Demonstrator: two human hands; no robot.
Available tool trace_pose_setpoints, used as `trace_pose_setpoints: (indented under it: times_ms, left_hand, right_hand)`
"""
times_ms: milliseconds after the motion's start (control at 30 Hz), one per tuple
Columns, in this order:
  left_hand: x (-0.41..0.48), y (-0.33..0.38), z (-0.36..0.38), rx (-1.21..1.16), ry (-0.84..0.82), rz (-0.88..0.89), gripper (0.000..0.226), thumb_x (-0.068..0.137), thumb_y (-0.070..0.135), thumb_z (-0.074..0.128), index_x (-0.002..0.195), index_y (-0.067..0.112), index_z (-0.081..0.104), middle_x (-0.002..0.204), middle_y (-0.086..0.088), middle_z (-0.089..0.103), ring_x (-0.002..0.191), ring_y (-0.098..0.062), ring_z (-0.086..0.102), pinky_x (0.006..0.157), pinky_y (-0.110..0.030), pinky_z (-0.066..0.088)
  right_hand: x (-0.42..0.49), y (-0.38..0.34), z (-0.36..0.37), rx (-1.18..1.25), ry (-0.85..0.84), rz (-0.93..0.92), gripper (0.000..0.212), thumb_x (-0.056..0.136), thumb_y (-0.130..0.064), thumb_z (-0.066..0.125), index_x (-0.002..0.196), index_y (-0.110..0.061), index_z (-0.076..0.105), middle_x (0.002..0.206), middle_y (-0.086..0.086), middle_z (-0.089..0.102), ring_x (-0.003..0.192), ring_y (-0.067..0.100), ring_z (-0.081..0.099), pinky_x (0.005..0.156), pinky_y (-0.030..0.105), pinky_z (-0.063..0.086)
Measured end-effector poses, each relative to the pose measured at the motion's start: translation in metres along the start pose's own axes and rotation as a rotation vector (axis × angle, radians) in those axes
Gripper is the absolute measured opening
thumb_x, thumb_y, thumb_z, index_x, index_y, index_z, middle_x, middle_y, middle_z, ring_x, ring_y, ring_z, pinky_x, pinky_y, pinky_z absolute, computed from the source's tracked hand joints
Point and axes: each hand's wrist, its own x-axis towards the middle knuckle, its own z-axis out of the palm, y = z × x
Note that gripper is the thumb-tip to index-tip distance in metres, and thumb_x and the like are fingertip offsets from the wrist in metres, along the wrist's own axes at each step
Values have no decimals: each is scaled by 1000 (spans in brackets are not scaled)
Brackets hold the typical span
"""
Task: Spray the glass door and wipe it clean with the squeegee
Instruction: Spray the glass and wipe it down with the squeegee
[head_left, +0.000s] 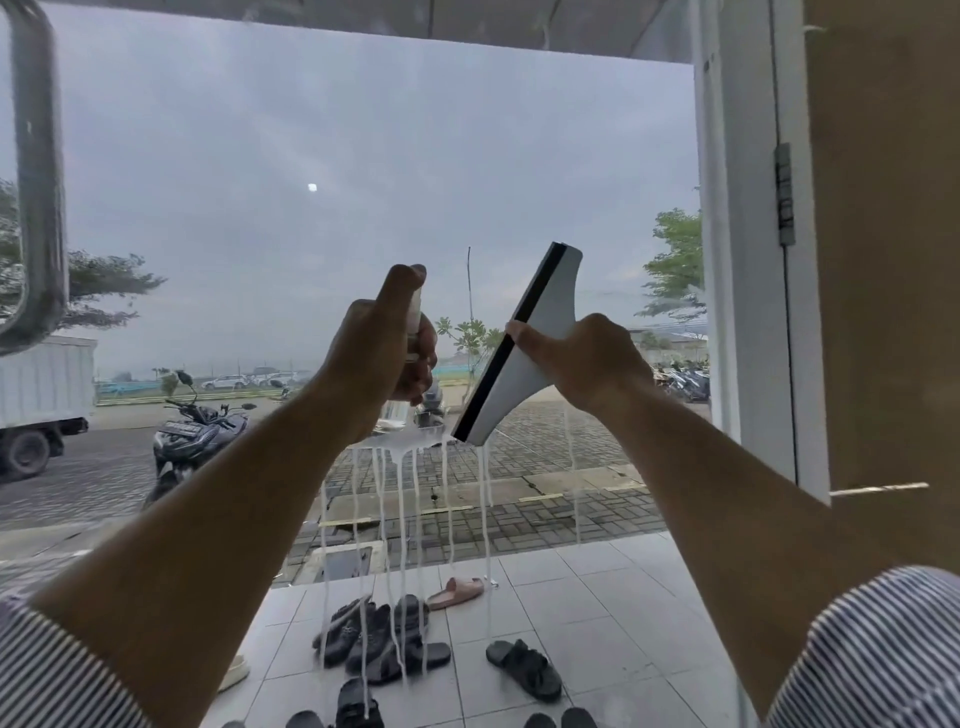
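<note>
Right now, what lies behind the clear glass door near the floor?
Behind the clear glass door: black sandals and one pink slipper on white floor tiles, and a dark scooter. Running white foam streaks cover parts of the sandals.

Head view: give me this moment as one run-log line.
left hand: grips spray bottle | right hand: holds squeegee, tilted | glass door: white drip streaks below squeegee | wipe: unfinished
</note>
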Motion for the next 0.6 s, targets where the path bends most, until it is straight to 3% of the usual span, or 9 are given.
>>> trace_pose_setpoints:
  times_ms: [133, 300, 467, 600]
  left_hand:
    - [-3, -5, 16, 0, -34, -15, 61, 97, 54, 42, 55, 10, 47, 46, -4, 43, 39, -19, 38, 48, -22, 35]
    - [-4, -10, 34, -7, -67, -25, 60, 96, 54, 43, 56, 10, 46, 46, -3, 42, 38, -18, 36, 51, -25, 34]
    - [-2, -11, 43, 6, -85, -22, 64, 97, 55, 42, 51, 11, 47, 48, -6, 43, 38, -19, 36, 51, -26, 35]
    - [-1, -11, 52, -6, -93, -13, 65, 96, 55, 41, 48, 13, 47, 47, -5, 42, 38, -19, 36, 51, -26, 35]
  right_hand:
    - [3, 16, -5, 52, 34, 38, 71, 78, -78, 56, 93, -10, 62, 80, 4, 61, 78, 28, 63, 74, 40, 55]
    - [2, 37, -12, 212, 52, 136, 61, 80, -74, 59, 80, -13, 59, 75, 3, 59, 67, 20, 58, 61, 33, 45]
    - [-10, 57, -20, 431, 54, 348, 65, 80, -74, 60, 96, -11, 62, 69, 1, 53, 53, 16, 46, 47, 25, 31]
    - [-24, 64, -13, 549, -10, 477, 61, 83, -75, 56, 85, -14, 52, 67, 2, 49, 47, 14, 40, 44, 23, 31]
